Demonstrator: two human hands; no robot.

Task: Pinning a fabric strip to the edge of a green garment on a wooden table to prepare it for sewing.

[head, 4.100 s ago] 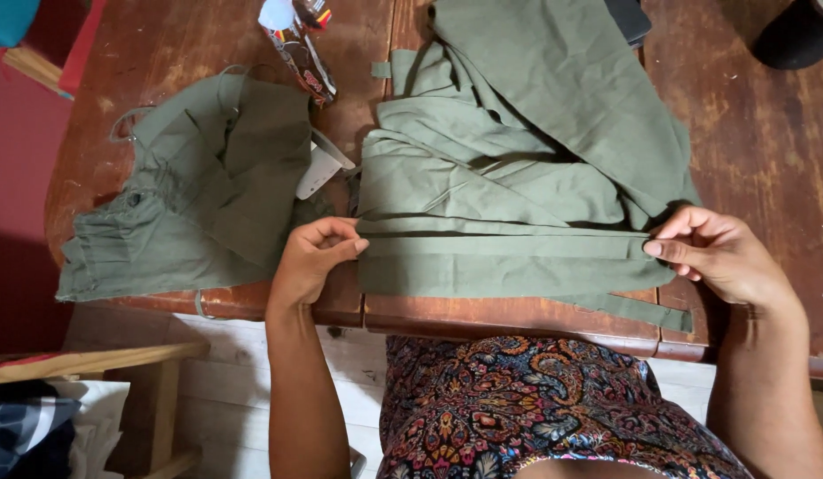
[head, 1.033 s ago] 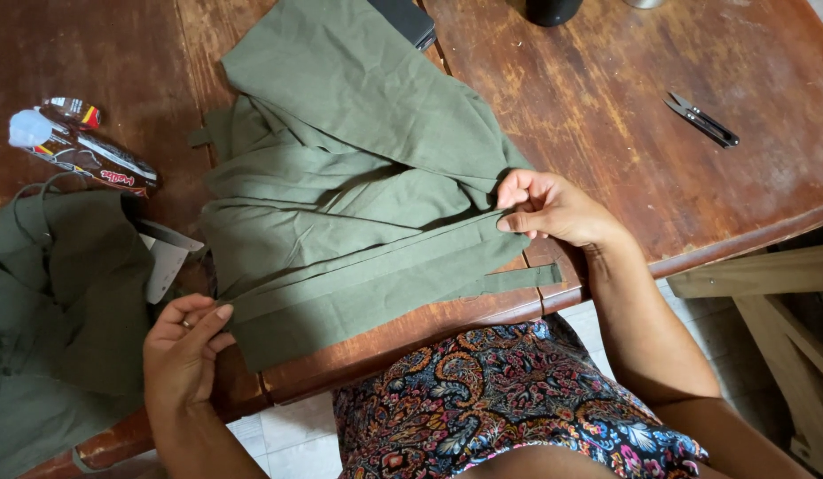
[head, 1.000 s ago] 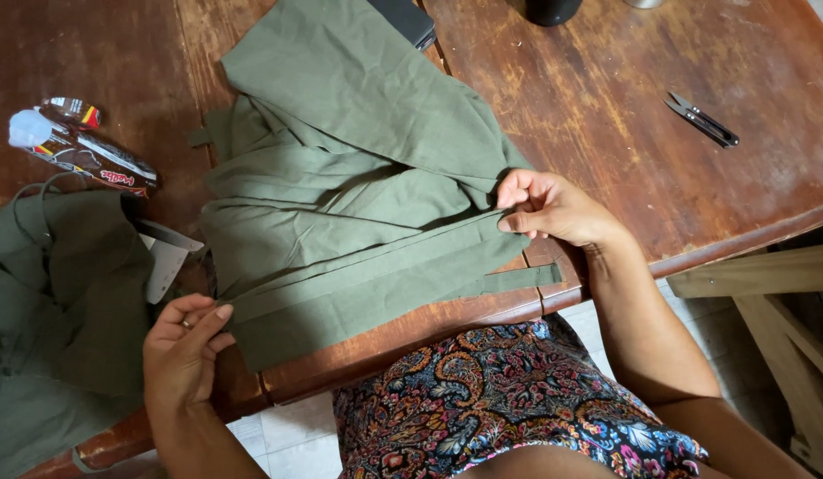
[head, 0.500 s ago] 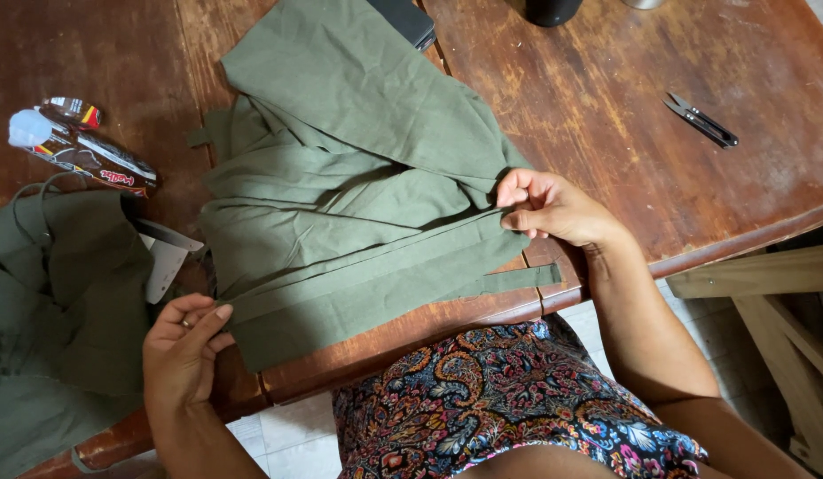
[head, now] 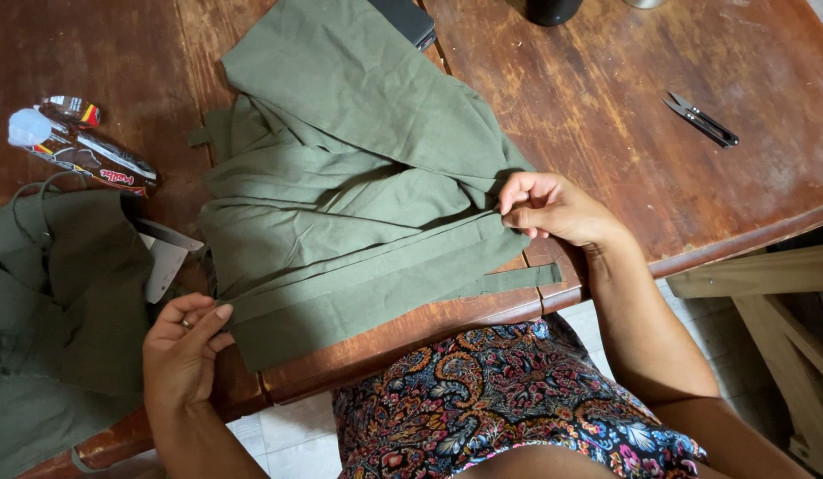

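An olive green garment lies folded on the wooden table, with a long folded band along its near edge. My left hand pinches the left end of that band at the table's front edge. At the band's right end, my right hand grips the fabric between thumb and fingers. A thin strip of the same cloth sticks out just below my right hand.
A second olive garment lies at the left, partly over a white card. A crumpled snack wrapper sits above it. Small thread snips lie at the right. A dark flat object and a dark cup stand at the far edge.
The view has swung right since the oldest frame. Over the last second both hands keep hold of the band's ends with almost no movement.
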